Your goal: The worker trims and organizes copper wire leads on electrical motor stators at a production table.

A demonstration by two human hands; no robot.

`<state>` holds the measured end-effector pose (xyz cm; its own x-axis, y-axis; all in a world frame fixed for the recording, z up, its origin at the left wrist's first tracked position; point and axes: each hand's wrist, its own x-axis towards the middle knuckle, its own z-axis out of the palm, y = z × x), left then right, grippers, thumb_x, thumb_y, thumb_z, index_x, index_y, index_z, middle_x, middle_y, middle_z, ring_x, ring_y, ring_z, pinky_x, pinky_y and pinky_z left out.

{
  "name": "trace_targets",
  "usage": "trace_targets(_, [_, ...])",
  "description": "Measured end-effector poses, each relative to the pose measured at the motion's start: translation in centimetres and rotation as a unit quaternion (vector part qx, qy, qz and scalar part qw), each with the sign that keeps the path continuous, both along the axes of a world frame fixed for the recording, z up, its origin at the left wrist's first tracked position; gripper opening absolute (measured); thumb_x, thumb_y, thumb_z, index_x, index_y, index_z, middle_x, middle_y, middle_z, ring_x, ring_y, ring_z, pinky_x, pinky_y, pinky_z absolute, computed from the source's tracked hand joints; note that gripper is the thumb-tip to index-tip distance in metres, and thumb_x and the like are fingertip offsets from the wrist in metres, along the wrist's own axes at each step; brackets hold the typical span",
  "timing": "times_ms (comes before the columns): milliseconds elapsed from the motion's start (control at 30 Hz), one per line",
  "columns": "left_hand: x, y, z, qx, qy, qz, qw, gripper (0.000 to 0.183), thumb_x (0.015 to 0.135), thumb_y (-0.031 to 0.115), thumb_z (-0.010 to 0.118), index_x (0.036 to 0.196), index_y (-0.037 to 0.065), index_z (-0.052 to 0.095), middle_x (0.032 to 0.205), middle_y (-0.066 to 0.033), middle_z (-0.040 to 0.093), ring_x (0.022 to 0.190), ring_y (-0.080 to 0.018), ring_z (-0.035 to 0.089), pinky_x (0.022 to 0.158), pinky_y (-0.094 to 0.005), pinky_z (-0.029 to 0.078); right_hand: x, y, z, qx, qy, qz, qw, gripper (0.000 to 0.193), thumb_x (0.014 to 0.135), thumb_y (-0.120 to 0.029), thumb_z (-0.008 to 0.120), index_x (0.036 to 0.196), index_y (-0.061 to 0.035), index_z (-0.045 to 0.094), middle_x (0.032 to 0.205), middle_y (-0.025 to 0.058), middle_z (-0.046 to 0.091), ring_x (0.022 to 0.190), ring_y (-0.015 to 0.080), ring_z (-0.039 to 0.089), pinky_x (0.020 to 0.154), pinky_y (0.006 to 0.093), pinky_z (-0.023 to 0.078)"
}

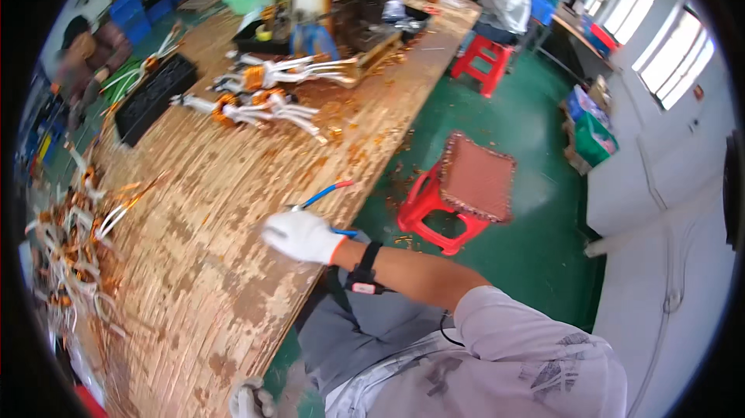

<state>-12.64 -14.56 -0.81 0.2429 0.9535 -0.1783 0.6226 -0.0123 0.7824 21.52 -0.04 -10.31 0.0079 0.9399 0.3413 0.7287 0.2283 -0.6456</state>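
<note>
My right hand [301, 237], in a white glove with an orange cuff, is at the near edge of the worn wooden table [209, 232]. It is closed around a hand tool that looks like pliers [318, 196]. One blue handle with a red end sticks out past the glove, and a bit of blue shows on its wrist side; the tool's jaws are mostly hidden. A black strap circles that wrist. My left hand [252, 400], also gloved, sits low at the picture's bottom edge. Blur and the frame edge hide how its fingers lie.
Copper coils with white-sleeved leads [256, 88] lie on the far table, and more are heaped [74, 239] at left. A black tray [155, 100] and a dark metal machine [357, 22] stand there. A cushioned red stool [442, 208] is at right. Two people work farther off.
</note>
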Motion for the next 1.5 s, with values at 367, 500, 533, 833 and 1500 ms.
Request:
trace_targets(367, [-1.5, 4.9, -4.0, -0.216, -0.339, 0.199, 0.894, 0.030, 0.108, 0.023, 0.053, 0.119, 0.002, 0.071, 0.080, -0.0007, 0.068, 0.062, -0.0063, 0.057, 0.054, -0.0206, 0.045, 0.1, -1.5, -2.0, 0.036, -0.008, -0.058, 0.998, 0.021, 0.097, -0.022, 0.064, 0.103, -0.0035, 0.073, 0.099, 0.0181, 0.073, 0.093, 0.0368, 0.070, 0.083, 0.0423, 0.055])
trace_targets(500, [-2.2, 6.3, -5.4, -0.237, -0.361, 0.183, 0.883, 0.029, 0.109, 0.024, 0.054, 0.119, 0.004, 0.072, 0.082, -0.0006, 0.070, 0.065, -0.0053, 0.059, 0.055, -0.0198, 0.047, -0.7, -1.4, -1.2, 0.016, 0.014, -0.050, 0.999, 0.019, 0.097, -0.020, 0.065, 0.103, -0.0039, 0.073, 0.099, 0.0184, 0.074, 0.093, 0.0360, 0.071, 0.083, 0.0422, 0.055])
trace_targets(533, [-2.0, 6.7, -5.4, -0.237, -0.364, 0.178, 0.883, 0.029, 0.109, 0.024, 0.054, 0.119, 0.004, 0.072, 0.082, -0.0006, 0.070, 0.065, -0.0053, 0.059, 0.055, -0.0198, 0.047, -0.5, -1.2, -0.9, 0.018, 0.010, -0.055, 0.998, 0.019, 0.097, -0.020, 0.065, 0.103, -0.0039, 0.073, 0.099, 0.0184, 0.074, 0.093, 0.0360, 0.071, 0.083, 0.0422, 0.055])
trace_targets(833, [-0.9, 7.4, -5.1, -0.259, -0.313, 0.164, 0.899, 0.030, 0.108, 0.023, 0.053, 0.119, 0.002, 0.071, 0.084, -0.0021, 0.070, 0.064, -0.0071, 0.060, 0.055, -0.0209, 0.048, -0.2, -1.0, -0.7, 0.035, 0.032, -0.057, 0.997, 0.019, 0.097, -0.022, 0.064, 0.101, -0.0063, 0.073, 0.094, 0.0158, 0.073, 0.087, 0.0359, 0.070, 0.077, 0.0435, 0.055])
trace_targets(1500, [-11.0, -11.4, -10.6, -0.701, 0.097, -0.142, 0.692, 0.041, 0.098, 0.049, 0.063, 0.105, 0.010, 0.075, 0.083, 0.0028, 0.067, 0.072, -0.0091, 0.062, 0.062, -0.0235, 0.051, 0.4, -1.6, -0.9, 0.019, 0.047, -0.066, 0.996, 0.022, 0.100, -0.027, 0.060, 0.105, -0.0085, 0.072, 0.099, 0.0143, 0.074, 0.089, 0.0363, 0.070, 0.077, 0.0441, 0.056])
